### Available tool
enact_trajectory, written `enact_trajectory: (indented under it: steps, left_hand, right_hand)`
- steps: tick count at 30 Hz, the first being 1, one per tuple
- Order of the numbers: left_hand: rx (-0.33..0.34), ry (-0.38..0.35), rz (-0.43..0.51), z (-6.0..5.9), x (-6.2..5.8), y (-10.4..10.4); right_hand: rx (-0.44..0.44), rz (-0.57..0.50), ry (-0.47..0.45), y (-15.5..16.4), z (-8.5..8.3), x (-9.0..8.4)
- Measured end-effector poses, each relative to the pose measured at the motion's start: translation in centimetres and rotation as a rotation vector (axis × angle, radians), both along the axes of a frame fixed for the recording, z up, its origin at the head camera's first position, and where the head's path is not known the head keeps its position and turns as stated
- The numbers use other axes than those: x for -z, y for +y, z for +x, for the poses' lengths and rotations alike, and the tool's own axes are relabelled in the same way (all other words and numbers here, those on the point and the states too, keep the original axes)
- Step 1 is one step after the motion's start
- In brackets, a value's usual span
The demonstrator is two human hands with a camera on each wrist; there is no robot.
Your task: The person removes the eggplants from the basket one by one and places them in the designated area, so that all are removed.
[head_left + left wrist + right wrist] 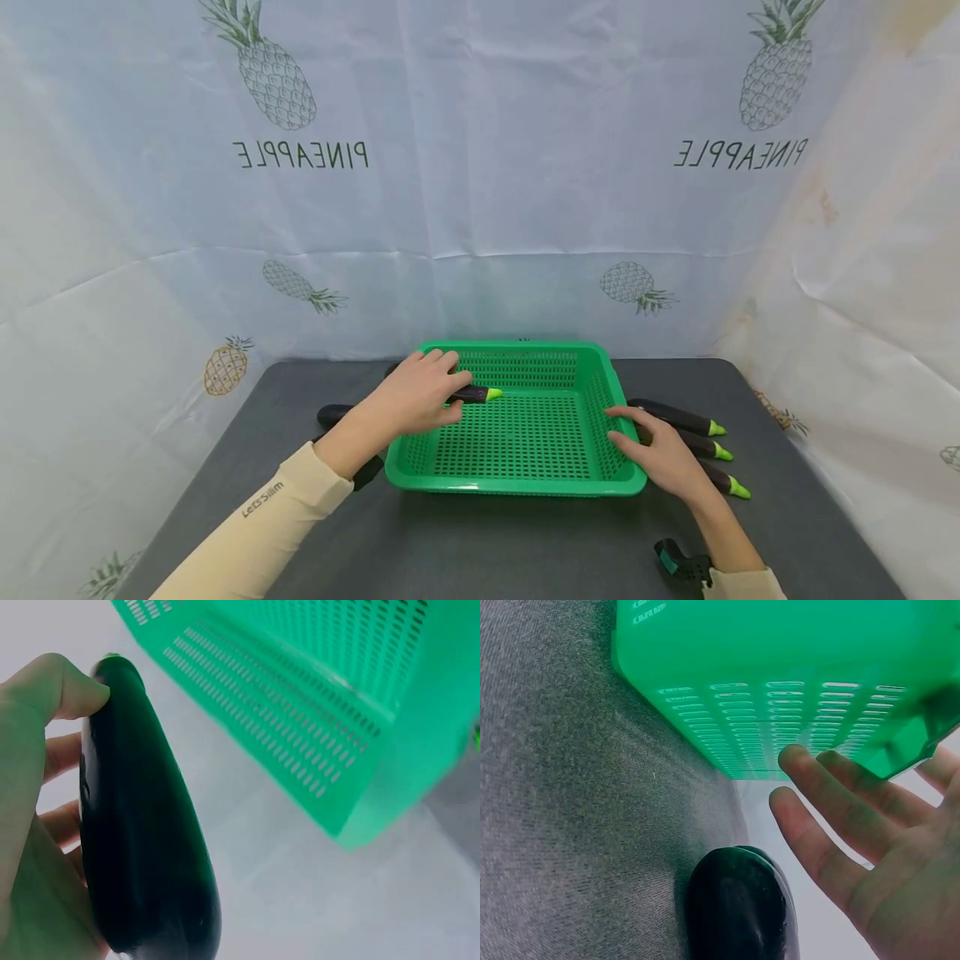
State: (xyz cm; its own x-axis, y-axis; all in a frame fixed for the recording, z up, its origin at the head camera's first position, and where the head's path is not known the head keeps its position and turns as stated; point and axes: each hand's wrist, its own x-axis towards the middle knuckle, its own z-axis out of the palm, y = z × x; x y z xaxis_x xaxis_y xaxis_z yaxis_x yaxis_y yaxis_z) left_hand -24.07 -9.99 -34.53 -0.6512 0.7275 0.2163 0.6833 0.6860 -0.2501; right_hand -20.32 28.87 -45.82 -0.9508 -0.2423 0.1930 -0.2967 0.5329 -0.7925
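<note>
Under my left hand (416,396), gripped above the green basket (600,375), lies a glossy eggplant (142,847): smooth, slippery, firm, best held mid-body. My right hand (660,454) rests relaxed beside three more eggplants (701,446).

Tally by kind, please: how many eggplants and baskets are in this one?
Eggplants: 5, perhaps 6 (1 in the left hand; 3 right of the basket, at; 1 or 2 part hidden left of it)
Baskets: 1
Total: 6, perhaps 7
</note>
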Motion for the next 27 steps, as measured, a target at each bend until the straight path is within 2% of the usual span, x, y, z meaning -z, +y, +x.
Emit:
enact_trajectory:
  steps: [4,8,16,20,23,27]
  left_hand:
    - [-0.005,0.023,0.016,0.4,-0.9,-1.3]
    - [-0.004,0.042,0.074,0.8,-1.4,-2.9]
    - [-0.037,0.030,0.180,1.2,-1.0,-6.7]
    - [-0.090,0.009,0.209,1.7,-0.4,-8.4]
    - [-0.157,-0.015,0.223,2.2,0.1,-9.5]
    - [-0.236,-0.078,0.239,2.8,0.9,-10.7]
  right_hand:
    - [0.001,-0.003,-0.005,0.1,0.1,-0.1]
    - [0.002,-0.004,-0.010,0.1,0.2,-0.2]
    - [0.007,-0.001,-0.014,0.3,0.2,-0.2]
    - [0.006,0.000,-0.011,0.3,0.2,-0.1]
    - [0.007,0.005,-0.006,0.3,0.1,0.0]
    - [0.010,0.010,-0.004,0.3,0.1,0.1]
